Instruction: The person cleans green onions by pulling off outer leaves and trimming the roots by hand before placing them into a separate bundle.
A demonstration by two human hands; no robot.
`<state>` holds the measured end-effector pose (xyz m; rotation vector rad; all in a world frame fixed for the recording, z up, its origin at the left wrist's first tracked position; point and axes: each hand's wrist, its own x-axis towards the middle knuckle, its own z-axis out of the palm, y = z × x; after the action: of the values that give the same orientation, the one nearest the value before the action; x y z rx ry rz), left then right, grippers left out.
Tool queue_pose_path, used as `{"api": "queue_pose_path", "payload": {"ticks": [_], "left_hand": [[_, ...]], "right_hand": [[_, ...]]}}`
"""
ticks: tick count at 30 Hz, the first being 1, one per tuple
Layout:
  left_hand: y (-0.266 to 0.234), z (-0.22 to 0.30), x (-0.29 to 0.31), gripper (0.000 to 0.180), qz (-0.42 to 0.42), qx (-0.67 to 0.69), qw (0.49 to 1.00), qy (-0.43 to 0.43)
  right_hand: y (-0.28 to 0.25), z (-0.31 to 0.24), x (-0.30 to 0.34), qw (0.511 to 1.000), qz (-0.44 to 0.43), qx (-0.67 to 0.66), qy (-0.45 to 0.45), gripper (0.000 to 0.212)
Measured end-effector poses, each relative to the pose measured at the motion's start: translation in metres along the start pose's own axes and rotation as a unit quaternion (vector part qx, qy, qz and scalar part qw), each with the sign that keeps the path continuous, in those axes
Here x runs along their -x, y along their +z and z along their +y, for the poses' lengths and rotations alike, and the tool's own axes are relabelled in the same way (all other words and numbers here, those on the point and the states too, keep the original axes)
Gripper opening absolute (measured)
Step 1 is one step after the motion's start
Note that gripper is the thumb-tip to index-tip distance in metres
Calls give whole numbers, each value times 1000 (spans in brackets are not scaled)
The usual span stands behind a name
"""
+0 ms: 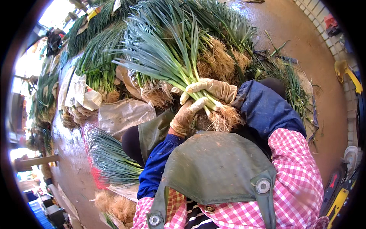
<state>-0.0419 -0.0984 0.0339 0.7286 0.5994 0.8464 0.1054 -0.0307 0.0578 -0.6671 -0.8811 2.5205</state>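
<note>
A bunch of leeks (173, 72) lies across my lap area, its long blue-green leaves fanning to the upper left and its pale roots (225, 117) hanging to the lower right. My right hand (217, 91), in a soiled pale glove, is closed over the white stems from above. Below it, my left hand (185, 117), gloved as well, has its fingers curled against the same stems near the root end. The palm side of both hands is hidden.
A big heap of leeks with tangled roots (217, 59) lies just beyond my hands. Brown sacking (127, 114) and another leek bundle (112, 156) lie to the left. Loose leaves (288, 76) litter the wet floor at right. A dark green apron (217, 168) covers my front.
</note>
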Motion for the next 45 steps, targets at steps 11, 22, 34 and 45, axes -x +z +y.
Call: {"api": "queue_pose_path", "payload": {"ticks": [11, 22, 34, 45], "left_hand": [[-44, 55, -39, 31, 309, -186, 929, 82], [-57, 44, -57, 25, 281, -85, 956, -8], [-126, 93, -53, 11, 404, 23, 911, 85], [-236, 183, 74, 26, 300, -945, 100, -87]], "right_hand": [[-39, -2, 13, 1000, -6, -7, -28, 31], [-29, -6, 28, 986, 102, 129, 8, 17], [-32, -13, 36, 983, 96, 158, -5, 28], [-33, -136, 138, 516, 239, 819, -73, 25]]}}
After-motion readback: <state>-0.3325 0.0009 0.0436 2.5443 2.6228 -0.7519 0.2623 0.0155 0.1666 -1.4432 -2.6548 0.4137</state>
